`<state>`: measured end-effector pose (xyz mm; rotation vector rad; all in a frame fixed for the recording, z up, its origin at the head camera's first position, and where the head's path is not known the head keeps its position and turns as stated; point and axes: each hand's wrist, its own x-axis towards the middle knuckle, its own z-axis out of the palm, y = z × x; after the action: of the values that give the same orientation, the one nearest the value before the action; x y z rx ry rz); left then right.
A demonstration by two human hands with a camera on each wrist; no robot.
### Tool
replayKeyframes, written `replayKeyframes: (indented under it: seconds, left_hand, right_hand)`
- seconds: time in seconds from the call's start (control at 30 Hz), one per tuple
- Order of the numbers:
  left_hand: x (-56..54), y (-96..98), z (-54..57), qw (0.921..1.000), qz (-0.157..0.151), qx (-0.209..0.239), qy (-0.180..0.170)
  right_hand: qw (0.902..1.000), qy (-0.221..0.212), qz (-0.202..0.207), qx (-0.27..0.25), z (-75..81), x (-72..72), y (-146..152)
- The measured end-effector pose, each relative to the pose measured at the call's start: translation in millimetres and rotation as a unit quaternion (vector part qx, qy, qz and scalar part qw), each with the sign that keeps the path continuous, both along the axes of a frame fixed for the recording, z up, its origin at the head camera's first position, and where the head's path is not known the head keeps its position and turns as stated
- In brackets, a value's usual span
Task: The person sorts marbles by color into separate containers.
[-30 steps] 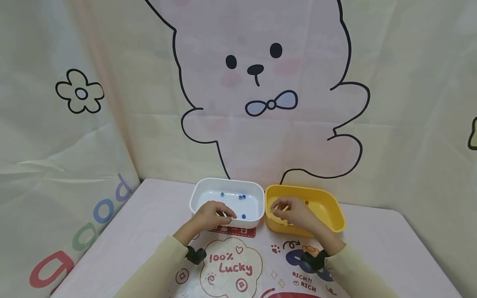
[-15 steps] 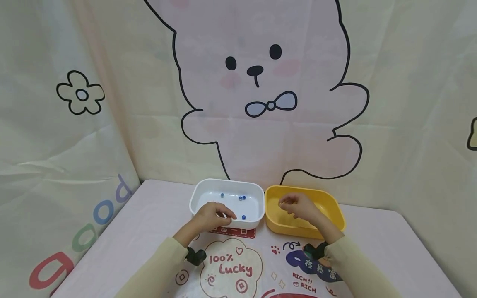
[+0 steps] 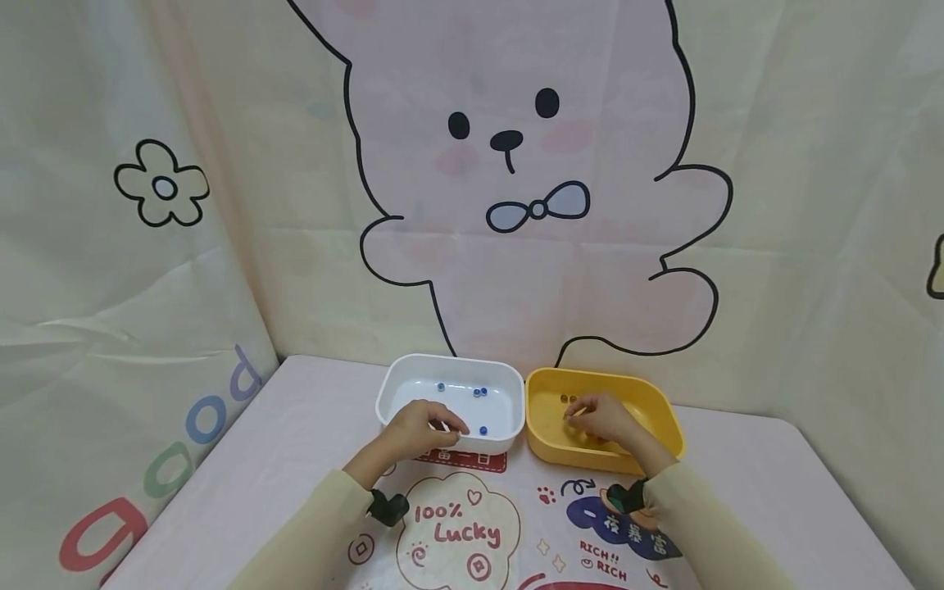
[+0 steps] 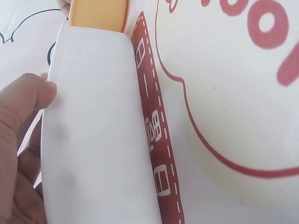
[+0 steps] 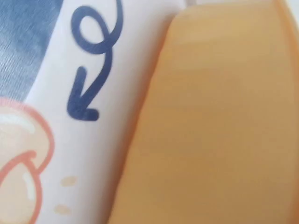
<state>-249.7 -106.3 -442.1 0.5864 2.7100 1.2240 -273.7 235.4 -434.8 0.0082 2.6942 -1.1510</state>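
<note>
My left hand (image 3: 424,424) grips the front wall of a white plastic tub (image 3: 509,377); its fingers reach over the rim to the inside. In the left wrist view, the thumb of the left hand (image 4: 18,116) lies right at the tub's edge. Several small blue beads (image 3: 483,430) lie scattered on the tub's floor. My right hand (image 3: 603,416) is inside the yellow tub (image 3: 656,422), fingers bent and fingertips low toward its floor. Just beyond those fingertips sit two small dark beads (image 3: 569,399). Whether the fingertips pinch a bead I cannot tell.
The two tubs stand side by side at the table's back edge, against a cloth backdrop (image 3: 295,287) with a cartoon bear. A printed cover (image 3: 457,524) lies over the table in front. In the right wrist view, the yellow tub's outer wall (image 5: 210,116) fills the right side.
My right hand has shifted right and lower within the yellow tub, so two beads it was covering now show. The left hand has stayed on the white tub.
</note>
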Motion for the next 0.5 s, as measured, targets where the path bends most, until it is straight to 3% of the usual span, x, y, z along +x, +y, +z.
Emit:
replayKeyframes:
  seconds: [0.23,0.5]
  left_hand:
    - [-0.7,-0.5,-1.1,1.0000,0.002,0.000,-0.002]
    - [-0.3,-0.4,-0.2,1.0000,0.002,0.000,-0.001]
  right_hand:
    - [0.9999,-0.009,-0.011,-0.006,-14.0,-8.7,8]
    - [0.9998,-0.010,-0.020,-0.002,-17.1,-10.8,10]
